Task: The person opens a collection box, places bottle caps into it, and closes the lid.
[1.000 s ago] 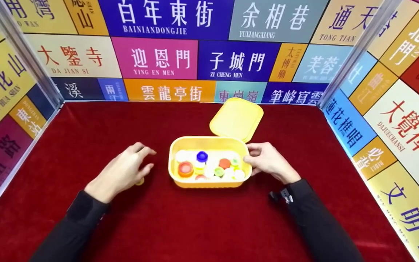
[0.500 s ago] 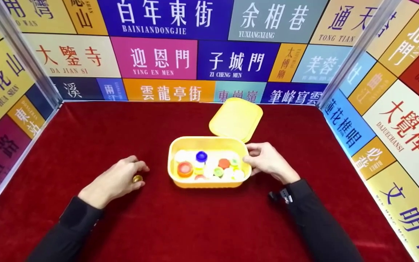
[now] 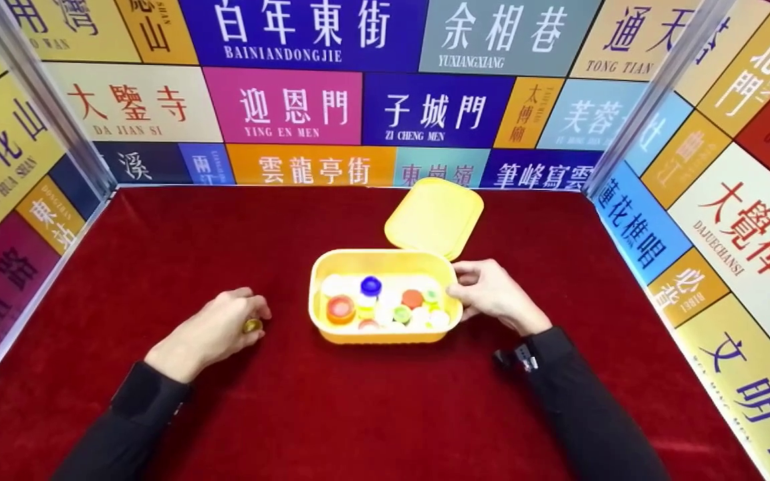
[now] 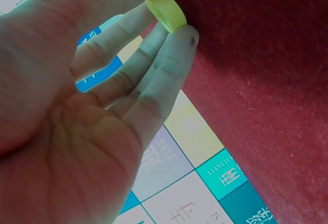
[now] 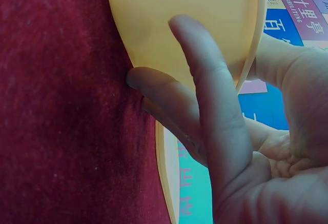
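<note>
My left hand (image 3: pixel 208 332) is over the red cloth, left of the yellow box (image 3: pixel 381 337). It pinches a small round yellow cap (image 4: pixel 168 11) between the thumb and a fingertip; in the head view the cap (image 3: pixel 252 325) shows at the fingers. At the box's right end, my right hand (image 3: pixel 497 295) holds the rim, the thumb inside and the fingers against the outer wall. Several small caps lie in the box, among them a blue cap (image 3: pixel 370 286), an orange-red cap (image 3: pixel 341 308) and a green cap (image 3: pixel 402 314).
Behind the box's right end lies a yellow lid (image 3: pixel 435 217), close to the box's back rim. Printed panels (image 3: pixel 295 107) with lettering wall in the red-covered table (image 3: pixel 358 414) at the back and on both sides.
My left hand has drawn back left and slightly toward me, away from the box, bringing the yellow cap into clearer view. The right hand, box and lid have stayed in place.
</note>
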Demonstrator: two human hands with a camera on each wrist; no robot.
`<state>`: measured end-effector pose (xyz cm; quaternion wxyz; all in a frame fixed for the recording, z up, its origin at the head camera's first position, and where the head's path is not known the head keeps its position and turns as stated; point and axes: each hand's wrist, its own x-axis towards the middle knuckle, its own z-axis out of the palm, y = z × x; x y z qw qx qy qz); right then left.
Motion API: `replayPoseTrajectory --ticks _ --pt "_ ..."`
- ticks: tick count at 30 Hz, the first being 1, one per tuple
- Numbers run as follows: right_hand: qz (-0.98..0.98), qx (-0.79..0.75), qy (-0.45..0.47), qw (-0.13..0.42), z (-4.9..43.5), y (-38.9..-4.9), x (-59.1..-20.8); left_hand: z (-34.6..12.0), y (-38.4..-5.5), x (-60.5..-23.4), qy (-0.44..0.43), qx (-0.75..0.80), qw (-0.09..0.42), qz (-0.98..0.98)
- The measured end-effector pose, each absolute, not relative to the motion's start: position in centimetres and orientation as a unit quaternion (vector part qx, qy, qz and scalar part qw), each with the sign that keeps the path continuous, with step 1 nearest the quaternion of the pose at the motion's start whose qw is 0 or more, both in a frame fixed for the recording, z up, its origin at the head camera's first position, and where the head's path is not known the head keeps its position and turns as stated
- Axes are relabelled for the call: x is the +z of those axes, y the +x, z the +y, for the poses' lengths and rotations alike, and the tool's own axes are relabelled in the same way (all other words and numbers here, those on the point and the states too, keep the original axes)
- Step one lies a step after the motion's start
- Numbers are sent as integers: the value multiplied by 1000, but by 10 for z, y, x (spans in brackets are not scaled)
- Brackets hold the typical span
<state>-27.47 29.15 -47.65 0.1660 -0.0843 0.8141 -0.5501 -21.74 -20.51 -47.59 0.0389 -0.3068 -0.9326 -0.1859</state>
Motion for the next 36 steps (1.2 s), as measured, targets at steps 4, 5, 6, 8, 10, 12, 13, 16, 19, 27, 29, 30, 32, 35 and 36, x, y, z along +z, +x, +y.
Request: replayPoseTrajectory --ticks 4,5,6,8,10,12,13,16,19,27,29,30,32,35,36 --pt "816 -549 -85 164 291 -274 -477 -204 -217 -476 -309 -185 40 -932" --pt "816 -548 -84 163 291 -274 -477 -204 -217 -476 -310 -185 40 -932" --pt "817 -547 -84 163 291 -274 -478 -204 -217 -476 -311 -185 41 -931" --pt "818 -545 -86 163 291 -274 -478 -204 -217 -476 -312 -185 43 -931" --pt "818 -545 -85 162 291 -274 -478 -203 -217 -475 -315 -183 46 -930" --pt "818 -545 -85 162 291 -274 -478 -202 -218 -473 -318 -179 50 -930" --pt "818 -546 -85 161 291 -274 -477 -201 -219 -472 -321 -178 52 -929" --pt "818 -545 -86 162 290 -274 -476 -197 -221 -467 -330 -178 65 -925" --pt "819 -543 -87 163 291 -274 -475 -192 -224 -458 -329 -181 88 -923" --pt "819 -544 -82 163 291 -274 -475 -160 -239 -432 -310 -204 157 -915" --pt "819 -544 -83 163 291 -273 -474 -149 -242 -427 -319 -205 166 -910" --pt "819 -543 -83 162 291 -273 -474 -143 -244 -425 -325 -204 168 -908" --pt "821 -542 -84 162 291 -273 -474 -130 -246 -421 -339 -198 166 -905" --pt "821 -542 -83 162 291 -273 -474 -112 -250 -418 -357 -181 153 -903" --pt "821 -541 -84 161 291 -274 -475 -106 -251 -417 -363 -175 147 -904"
